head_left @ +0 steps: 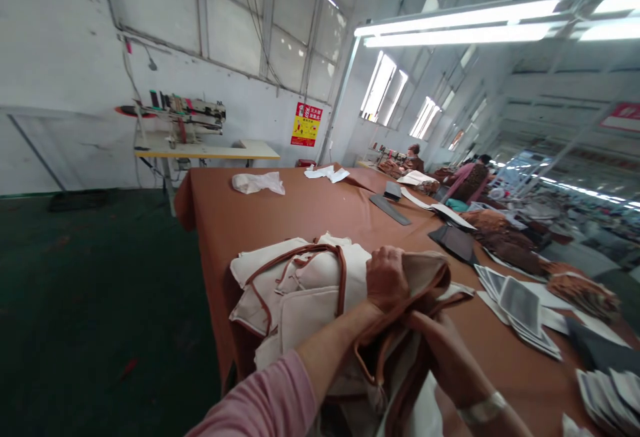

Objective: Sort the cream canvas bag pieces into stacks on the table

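Note:
My left hand (387, 278) is closed on the edge of a sewn cover (423, 269), pale cloth on one face with brown trim along its seams. Lower and to the right, my right hand (436, 333) grips the same cover, its fingers partly hidden behind the folds. The cover hangs bunched between both hands, and its lower part drops toward the bottom of the view. Beside my left forearm lies a pile of similar cream pieces (307, 310) with brown piping, loosely stacked on the brown-covered table (300, 213).
A crumpled white bag (257, 183) and white scraps (327, 173) lie toward the table's far edge. Stacks of grey-and-white panels (520, 307) and dark pieces (453, 243) line the right side. A sewing machine (195, 117) stands by the wall; people (470, 180) sit further back.

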